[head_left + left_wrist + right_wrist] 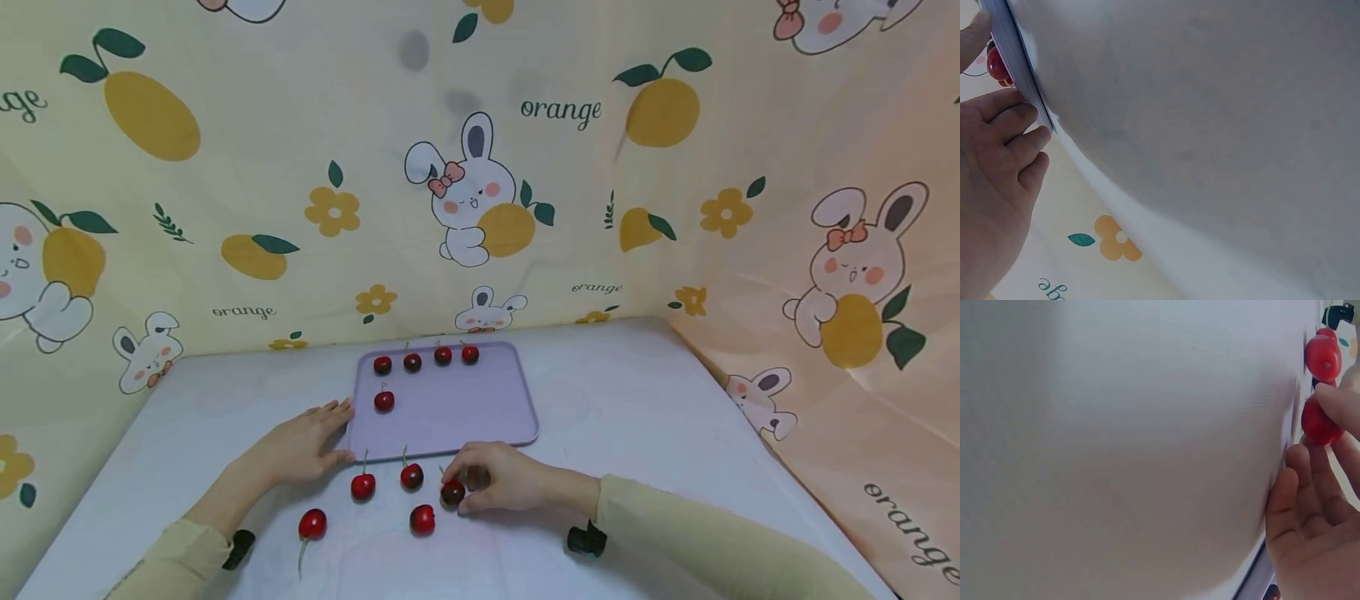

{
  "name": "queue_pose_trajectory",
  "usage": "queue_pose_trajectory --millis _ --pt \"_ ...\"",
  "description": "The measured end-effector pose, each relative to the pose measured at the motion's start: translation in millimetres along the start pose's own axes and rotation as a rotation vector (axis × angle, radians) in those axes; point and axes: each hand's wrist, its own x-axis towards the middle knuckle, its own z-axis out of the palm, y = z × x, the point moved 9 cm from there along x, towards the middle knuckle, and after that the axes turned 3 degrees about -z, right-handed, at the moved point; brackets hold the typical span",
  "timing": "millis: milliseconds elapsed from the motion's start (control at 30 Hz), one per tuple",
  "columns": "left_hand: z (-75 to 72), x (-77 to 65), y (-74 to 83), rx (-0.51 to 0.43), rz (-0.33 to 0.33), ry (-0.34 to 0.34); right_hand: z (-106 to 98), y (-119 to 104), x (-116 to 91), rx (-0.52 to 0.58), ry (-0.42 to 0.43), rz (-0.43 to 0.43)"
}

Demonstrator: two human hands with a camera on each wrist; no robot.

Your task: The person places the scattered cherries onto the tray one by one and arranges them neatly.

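Note:
My right hand (504, 478) pinches a dark red cherry (452, 492) between thumb and fingers, low over the white cloth in front of the tray. The right wrist view shows the same cherry (1320, 422) at the fingertips, with another cherry (1323, 357) beyond it. With fingers fairly straight, my left hand (306, 446) rests against the left edge of the lilac tray (457, 417). On the tray, several cherries form a row along the back, among them a cherry (442, 356). One more cherry (384, 402) sits below the row's left end.
Loose on the cloth in front of the tray are a cherry (363, 487) and a cherry (412, 477), both with stems up. Nearer lie a cherry (422, 520) and, at left, a long-stemmed cherry (312, 525). A patterned curtain (285, 167) hangs behind the table.

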Motion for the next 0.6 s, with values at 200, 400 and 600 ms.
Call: queue_pose_trajectory --millis 200,400,600 --pt "0.0 0.2 -1.3 0.003 0.008 0.007 -3.9 -1.1 0.6 0.059 0.009 0.014" --pt "1.8 1.8 -5.0 0.004 0.010 0.018 -10.1 -7.8 6.4 0.085 0.035 -0.028" --pt "2.6 2.5 -6.4 0.001 0.003 0.011 -14.2 -14.6 14.9 0.074 0.062 -0.067"
